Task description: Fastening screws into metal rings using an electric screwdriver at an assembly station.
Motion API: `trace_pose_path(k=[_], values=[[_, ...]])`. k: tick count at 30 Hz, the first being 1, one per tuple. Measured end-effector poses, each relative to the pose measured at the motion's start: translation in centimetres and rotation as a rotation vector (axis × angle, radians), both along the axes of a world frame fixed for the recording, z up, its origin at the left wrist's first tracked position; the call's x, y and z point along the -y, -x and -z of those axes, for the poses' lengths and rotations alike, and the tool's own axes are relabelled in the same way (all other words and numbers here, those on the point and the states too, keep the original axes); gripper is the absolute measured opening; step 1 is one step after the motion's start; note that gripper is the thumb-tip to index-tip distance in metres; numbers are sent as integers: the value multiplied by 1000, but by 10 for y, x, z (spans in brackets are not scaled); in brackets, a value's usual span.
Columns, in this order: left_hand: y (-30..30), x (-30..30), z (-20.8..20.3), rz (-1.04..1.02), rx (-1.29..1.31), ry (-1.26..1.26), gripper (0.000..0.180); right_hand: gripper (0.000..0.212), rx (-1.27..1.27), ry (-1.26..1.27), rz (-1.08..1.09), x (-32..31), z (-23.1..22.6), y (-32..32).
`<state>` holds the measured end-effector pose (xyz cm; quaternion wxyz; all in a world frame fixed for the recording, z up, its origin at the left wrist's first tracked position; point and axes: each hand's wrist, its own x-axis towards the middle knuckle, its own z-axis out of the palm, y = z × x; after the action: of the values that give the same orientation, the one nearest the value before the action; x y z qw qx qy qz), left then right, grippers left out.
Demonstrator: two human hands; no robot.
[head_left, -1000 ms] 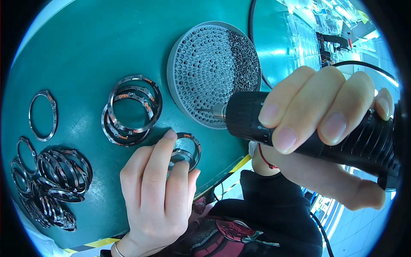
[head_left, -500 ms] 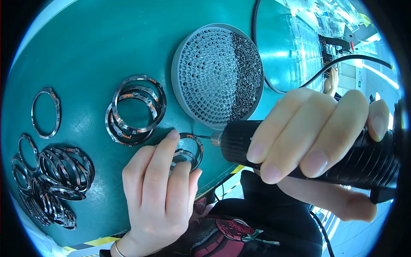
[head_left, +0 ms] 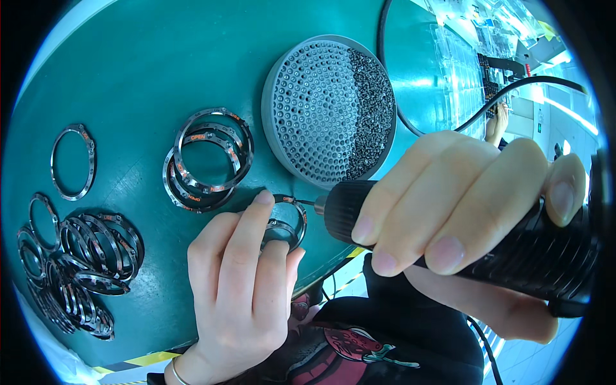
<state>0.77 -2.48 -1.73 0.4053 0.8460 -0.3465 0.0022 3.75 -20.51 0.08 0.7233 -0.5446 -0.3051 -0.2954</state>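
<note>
My left hand (head_left: 240,289) grips a dark metal ring (head_left: 302,221) with orange markings, close to the table's near edge. Its fingers partly cover the ring, and a second ring edge shows inside it. My right hand (head_left: 449,199) is wrapped round a black electric screwdriver (head_left: 346,208) lying nearly level. The driver's thin bit (head_left: 307,203) points left and meets the upper right rim of the held ring; a screw there is too small to make out. Just beyond, a round grey screw tray (head_left: 308,109) has a grid of holes, with many tiny dark screws (head_left: 372,109) heaped along its right side.
Several loose rings (head_left: 215,186) overlap left of the tray. One ring (head_left: 54,160) lies alone at far left, above a large pile of rings (head_left: 96,256). A black cable (head_left: 475,122) curves behind the driver. Clear plastic trays (head_left: 459,77) and another person's hand (head_left: 497,122) are at far right.
My right hand and the screwdriver have shifted slightly left, the driver's rear tilting down a little. The bit stays at the ring's rim. My left hand keeps its grip.
</note>
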Motion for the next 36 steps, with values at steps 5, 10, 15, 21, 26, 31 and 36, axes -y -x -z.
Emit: trace_pose_path(k=[5, 10, 15, 21, 26, 31, 36], values=[[-3, 0, -5, 18, 15, -5, 21, 81, -136, 235, -202, 20, -22, -7], [-6, -4, -15, -153, 102, -82, 21, 77, -233, -29, -20, 41, -36, 7], [-19, -3, -13, -279, 101, -204, 16, 85, -168, 263, 6, 51, -29, 3], [-11, -20, -27, 323, 15, -162, 12, 84, -157, 347, -66, 52, -29, -6], [-6, -16, -21, 322, 20, -233, 13, 84, -158, 391, -85, 53, -32, -7], [2, -2, -3, 6, 240, -240, 16, 81, -161, 400, -69, 46, -34, -7], [8, 8, 3, -110, 272, -173, 11, 75, -176, 147, 106, 34, -43, 15]])
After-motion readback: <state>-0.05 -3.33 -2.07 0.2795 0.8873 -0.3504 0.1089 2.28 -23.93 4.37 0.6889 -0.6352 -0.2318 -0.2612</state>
